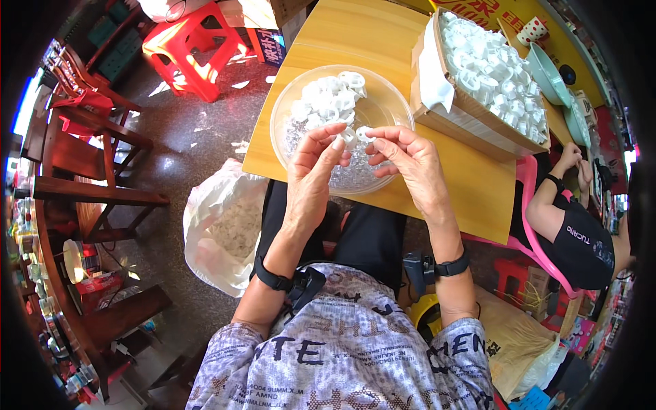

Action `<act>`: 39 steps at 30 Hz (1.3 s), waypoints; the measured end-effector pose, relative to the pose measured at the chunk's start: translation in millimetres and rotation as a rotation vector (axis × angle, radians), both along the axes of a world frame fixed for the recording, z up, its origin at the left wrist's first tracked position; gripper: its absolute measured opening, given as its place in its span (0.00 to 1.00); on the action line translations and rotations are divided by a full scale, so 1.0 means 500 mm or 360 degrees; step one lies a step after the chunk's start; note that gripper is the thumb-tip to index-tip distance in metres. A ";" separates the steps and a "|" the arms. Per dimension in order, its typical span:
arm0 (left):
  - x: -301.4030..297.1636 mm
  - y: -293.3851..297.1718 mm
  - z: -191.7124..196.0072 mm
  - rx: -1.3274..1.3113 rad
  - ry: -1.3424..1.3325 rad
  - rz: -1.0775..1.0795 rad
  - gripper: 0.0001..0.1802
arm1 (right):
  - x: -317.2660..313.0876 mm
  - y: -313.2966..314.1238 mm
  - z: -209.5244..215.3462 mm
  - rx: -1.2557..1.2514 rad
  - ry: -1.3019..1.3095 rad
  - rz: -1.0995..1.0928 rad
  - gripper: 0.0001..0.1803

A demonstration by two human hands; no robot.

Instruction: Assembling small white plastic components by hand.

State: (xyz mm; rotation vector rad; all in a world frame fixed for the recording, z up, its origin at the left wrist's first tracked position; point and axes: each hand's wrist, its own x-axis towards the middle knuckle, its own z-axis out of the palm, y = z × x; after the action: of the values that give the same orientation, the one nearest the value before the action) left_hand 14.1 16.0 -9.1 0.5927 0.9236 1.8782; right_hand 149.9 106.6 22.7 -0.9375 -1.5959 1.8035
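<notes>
My left hand pinches a small white plastic ring-shaped part between thumb and forefinger. Close beside it, my right hand grips another small white plastic part with its fingertips. Whether the two parts touch is too small to tell. Both hands are over a round clear plastic tub on the wooden table. Inside the tub, a heap of white plastic parts lies toward the back, and many tiny clear pieces cover the nearer side, partly hidden by my hands.
A cardboard box full of white parts stands right of the tub on the table. An open white sack sits on the floor at left. Beyond are a red stool and wooden chairs. Another person sits at right.
</notes>
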 end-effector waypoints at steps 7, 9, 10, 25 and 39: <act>-0.007 0.001 -0.001 -0.0056 0.0075 -0.0063 0.15 | -0.008 0.001 -0.011 0.0010 0.0104 0.0051 0.11; -0.010 0.003 -0.003 -0.0053 0.0090 -0.0063 0.15 | -0.009 0.002 -0.007 -0.0004 0.0138 0.0011 0.11; -0.011 0.004 -0.009 -0.0048 0.0123 -0.0064 0.15 | -0.009 0.003 -0.003 -0.0009 0.0163 -0.0009 0.12; -0.005 -0.002 0.010 -0.0004 0.0393 -0.0263 0.08 | 0.010 0.005 0.034 -0.0217 0.0102 0.0175 0.15; -0.005 -0.001 0.007 -0.0081 0.0291 -0.0172 0.09 | -0.001 -0.044 0.022 0.0403 0.0067 -0.0152 0.05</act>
State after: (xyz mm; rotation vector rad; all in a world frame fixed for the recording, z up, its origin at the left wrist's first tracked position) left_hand 11.7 15.6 -5.6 0.7778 1.0334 1.7202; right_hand 149.5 84.5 33.6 -0.8377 -1.6762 1.5048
